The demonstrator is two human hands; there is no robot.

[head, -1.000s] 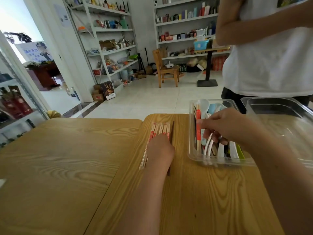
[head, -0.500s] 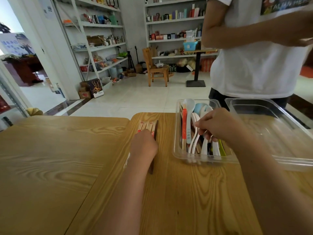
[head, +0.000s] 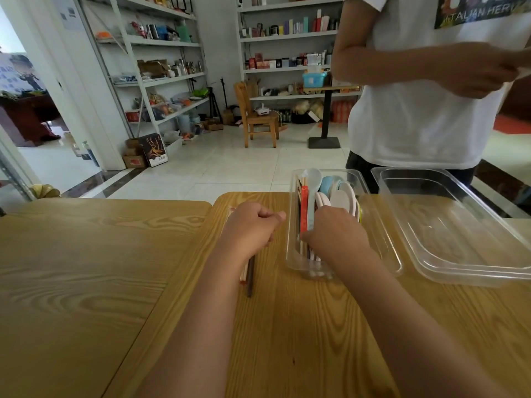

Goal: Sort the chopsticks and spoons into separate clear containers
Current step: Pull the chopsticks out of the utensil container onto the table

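right hand (head: 336,237): inside the narrow container (head: 383,239), knuckles up and fingers curled down among the handles. The fingertips are hidden, so I cannot tell what they have hold of.
spoons (head: 342,199): stacked in that container, bowls at the far end, handles running near, straight under the right hand.
sleeved chopsticks (head: 304,208): along the container's left wall, just beside the thumb, long axis near-to-far.
left hand (head: 250,228): fingers curled in a loose fist over the loose chopsticks (head: 249,275) on the table (head: 287,326). I cannot tell whether it grips them or merely rests on them.
loose chopsticks, axis: near-to-far, with the ends showing at the wrist.
wide container (head: 459,234): just right of the narrow one.
nearer hand: the right, probably for a lift straight up along the handles.
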